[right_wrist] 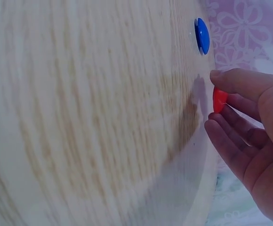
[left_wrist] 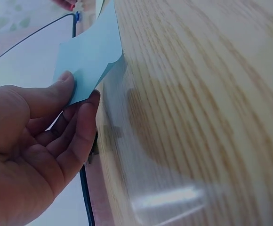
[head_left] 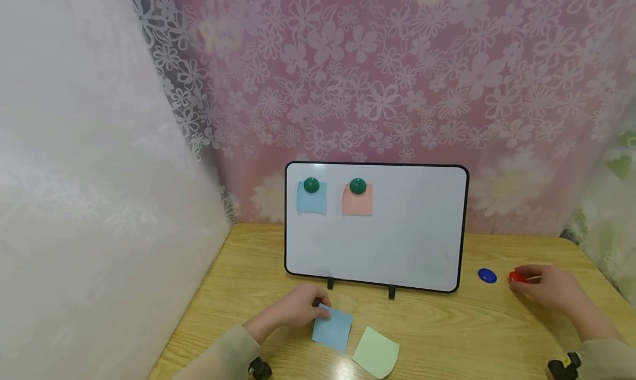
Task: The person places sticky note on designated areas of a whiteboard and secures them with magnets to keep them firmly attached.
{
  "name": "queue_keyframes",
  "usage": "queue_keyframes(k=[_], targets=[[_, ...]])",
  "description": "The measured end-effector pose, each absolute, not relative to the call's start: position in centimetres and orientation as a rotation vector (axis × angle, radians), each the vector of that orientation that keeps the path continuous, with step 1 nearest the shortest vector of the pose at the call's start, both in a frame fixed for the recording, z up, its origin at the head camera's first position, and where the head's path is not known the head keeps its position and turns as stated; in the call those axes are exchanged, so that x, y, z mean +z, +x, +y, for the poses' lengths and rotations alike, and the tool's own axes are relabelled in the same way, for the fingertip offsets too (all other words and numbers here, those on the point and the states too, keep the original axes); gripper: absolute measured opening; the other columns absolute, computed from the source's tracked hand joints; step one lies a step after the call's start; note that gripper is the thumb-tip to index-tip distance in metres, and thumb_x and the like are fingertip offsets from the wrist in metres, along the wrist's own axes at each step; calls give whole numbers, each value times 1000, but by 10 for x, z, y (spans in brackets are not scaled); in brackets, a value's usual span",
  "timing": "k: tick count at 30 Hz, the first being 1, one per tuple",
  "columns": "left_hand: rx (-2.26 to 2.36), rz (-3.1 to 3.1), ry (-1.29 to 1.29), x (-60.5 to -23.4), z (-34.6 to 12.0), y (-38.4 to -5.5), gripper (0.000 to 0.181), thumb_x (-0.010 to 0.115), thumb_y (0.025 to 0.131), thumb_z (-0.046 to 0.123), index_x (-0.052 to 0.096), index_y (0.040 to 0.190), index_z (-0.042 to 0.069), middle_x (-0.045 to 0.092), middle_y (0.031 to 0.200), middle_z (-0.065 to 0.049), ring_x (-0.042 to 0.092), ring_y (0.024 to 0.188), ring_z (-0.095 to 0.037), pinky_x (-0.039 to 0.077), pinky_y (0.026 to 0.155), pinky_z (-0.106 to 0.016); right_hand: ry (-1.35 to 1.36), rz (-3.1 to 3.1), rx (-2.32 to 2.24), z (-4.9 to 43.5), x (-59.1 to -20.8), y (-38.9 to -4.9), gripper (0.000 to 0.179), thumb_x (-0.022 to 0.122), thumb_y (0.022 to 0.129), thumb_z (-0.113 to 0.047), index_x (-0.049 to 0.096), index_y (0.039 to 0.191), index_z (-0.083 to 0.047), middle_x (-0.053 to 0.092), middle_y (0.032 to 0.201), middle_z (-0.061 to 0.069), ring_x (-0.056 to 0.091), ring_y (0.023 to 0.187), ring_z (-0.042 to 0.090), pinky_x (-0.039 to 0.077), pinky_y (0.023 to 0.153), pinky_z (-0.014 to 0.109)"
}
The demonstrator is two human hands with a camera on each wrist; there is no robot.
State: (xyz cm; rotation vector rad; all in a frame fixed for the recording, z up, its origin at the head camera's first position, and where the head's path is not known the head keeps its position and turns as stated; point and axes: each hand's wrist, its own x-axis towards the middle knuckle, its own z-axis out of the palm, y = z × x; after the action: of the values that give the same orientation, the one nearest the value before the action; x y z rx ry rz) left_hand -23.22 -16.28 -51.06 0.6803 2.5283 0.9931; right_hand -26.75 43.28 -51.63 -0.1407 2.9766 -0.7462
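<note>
Blue note (head_left: 332, 328) pinched in left hand (head_left: 297, 308), right hand (head_left: 549, 288) gripping red magnet (head_left: 517, 277)

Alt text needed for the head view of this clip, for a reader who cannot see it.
A person's left hand pinches a blue sticky note on a wooden table while the right hand grips a red magnet beside a blue magnet. Behind stands a whiteboard with two notes pinned by green magnets; a green note lies nearby.

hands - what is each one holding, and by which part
The left hand pinches the blue note by its near corner. The right hand grips the red magnet by its rim.
</note>
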Motion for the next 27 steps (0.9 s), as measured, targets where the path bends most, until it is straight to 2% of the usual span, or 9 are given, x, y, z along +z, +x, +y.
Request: queue_keyframes(k=[17, 27], targets=[[1096, 2507, 605, -513, -170, -236, 4, 83, 96, 16, 82, 100, 17, 70, 92, 13, 63, 84, -5, 53, 74, -28, -65, 2943, -842, 432, -513, -258, 68, 76, 101, -42, 62, 135, 15, 72, 117, 31, 71, 104, 48, 59, 79, 60], [1157, 2478, 571, -511, -171, -238, 4, 80, 99, 15, 81, 102, 14, 70, 91, 9, 64, 79, -10, 55, 68, -28, -64, 2953, -833, 430, -512, -256, 70, 76, 101, -45, 63, 135, 14, 73, 115, 30, 72, 101, 46, 60, 75, 55]])
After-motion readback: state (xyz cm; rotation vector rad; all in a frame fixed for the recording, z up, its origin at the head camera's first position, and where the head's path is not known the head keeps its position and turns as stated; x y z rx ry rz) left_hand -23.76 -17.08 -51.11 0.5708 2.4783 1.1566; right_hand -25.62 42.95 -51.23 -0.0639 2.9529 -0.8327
